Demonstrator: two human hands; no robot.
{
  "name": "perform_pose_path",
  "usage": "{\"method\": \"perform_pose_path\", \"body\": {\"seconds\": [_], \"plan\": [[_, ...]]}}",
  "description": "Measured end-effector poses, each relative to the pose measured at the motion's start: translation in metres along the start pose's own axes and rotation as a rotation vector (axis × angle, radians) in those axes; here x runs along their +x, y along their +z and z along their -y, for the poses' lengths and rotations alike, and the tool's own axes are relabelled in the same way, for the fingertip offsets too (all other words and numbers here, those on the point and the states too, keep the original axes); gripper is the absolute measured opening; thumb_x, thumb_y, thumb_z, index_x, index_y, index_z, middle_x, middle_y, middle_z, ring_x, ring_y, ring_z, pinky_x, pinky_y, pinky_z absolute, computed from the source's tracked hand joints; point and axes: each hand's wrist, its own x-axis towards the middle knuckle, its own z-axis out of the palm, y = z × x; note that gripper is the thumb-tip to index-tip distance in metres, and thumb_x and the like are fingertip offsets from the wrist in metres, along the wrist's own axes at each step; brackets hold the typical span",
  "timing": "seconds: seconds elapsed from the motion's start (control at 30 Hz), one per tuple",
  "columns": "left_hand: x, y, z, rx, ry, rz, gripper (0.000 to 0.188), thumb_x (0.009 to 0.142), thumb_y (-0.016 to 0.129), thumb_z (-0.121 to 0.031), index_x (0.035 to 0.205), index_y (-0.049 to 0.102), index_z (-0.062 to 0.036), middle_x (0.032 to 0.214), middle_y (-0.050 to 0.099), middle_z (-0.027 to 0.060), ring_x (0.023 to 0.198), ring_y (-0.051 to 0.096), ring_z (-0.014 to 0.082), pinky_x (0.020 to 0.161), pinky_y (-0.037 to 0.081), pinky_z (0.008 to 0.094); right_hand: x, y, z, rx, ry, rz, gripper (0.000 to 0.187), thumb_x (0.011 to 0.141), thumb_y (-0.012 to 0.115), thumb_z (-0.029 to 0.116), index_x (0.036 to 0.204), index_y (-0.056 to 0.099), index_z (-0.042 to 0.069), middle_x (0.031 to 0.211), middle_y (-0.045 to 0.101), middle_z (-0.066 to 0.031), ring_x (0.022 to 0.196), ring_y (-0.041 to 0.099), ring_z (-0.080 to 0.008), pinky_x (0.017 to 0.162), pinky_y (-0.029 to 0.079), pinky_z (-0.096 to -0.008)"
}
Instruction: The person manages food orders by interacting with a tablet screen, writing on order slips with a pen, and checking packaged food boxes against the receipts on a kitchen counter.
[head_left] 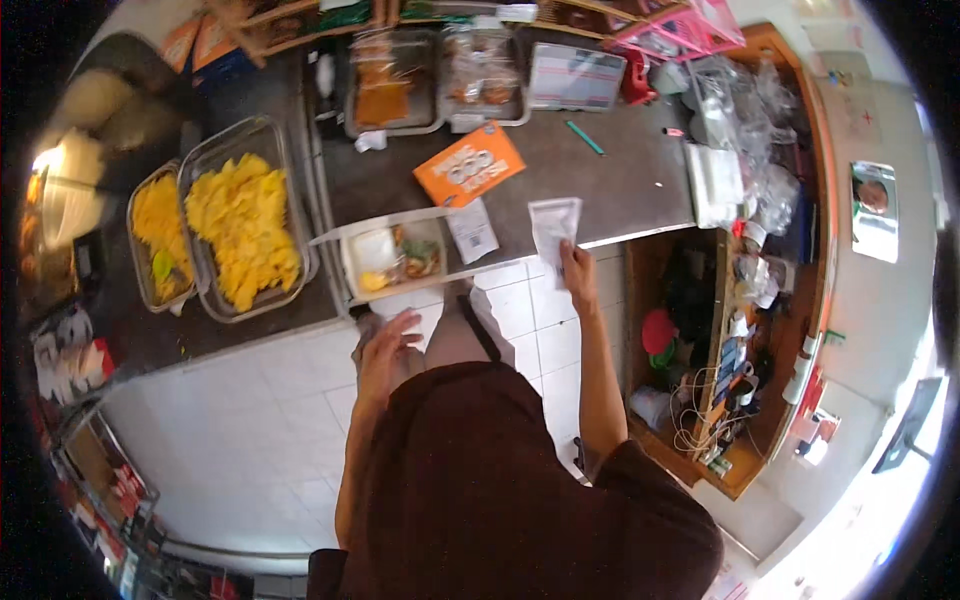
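My right hand point(577, 270) is closed on a flat white packet point(555, 222), holding it by its near end over the front edge of the counter. My left hand point(387, 350) is empty, its fingers apart, just in front of the counter and below an open meal box point(437, 285). Inside that box lie a white portion, something yellow, and greens with brown pieces. A printed paper slip point(473, 232) rests to the box's right. Behind the slip lies an orange printed card or flat carton point(470, 164).
Two trays of yellow food, one larger tray point(243, 235) and one smaller tray point(160, 235), stand at the left. Film-covered trays point(393, 85) line the back. A teal pen point(586, 138) lies on the counter point(640, 170). Clear plastic bags point(760, 130) are piled at the right.
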Motion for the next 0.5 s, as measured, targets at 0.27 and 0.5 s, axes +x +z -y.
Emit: {"method": "perform_pose_path", "body": {"seconds": [0.27,0.5], "plan": [[0.131,0.173,0.038,0.547,0.353,-0.003,0.028,0.093,0.061,-0.011,0.12,0.064,-0.0029,0.121,0.064,0.0172,0.107,0.063,0.0283,0.095,0.048,0.0388,0.186,-0.031,-0.011,-0.816,-0.338,0.128,0.046,0.089,0.061,0.046,0.082,0.069,0.001,0.075,0.065,-0.026,0.081,0.066,-0.045,0.071,0.051,-0.0498],[0.282,0.223,0.06,1.292,0.8,-0.184,0.048,0.082,0.066,-0.007,0.129,0.058,-0.0121,0.137,0.053,0.0064,0.128,0.047,0.0299,0.106,0.038,0.0494,0.344,-0.085,-0.012,-0.822,-0.871,-0.075,0.022,0.084,0.069,0.016,0.099,0.063,0.001,0.086,0.066,-0.0227,0.083,0.064,-0.0437,0.07,0.051,-0.0482]]}}
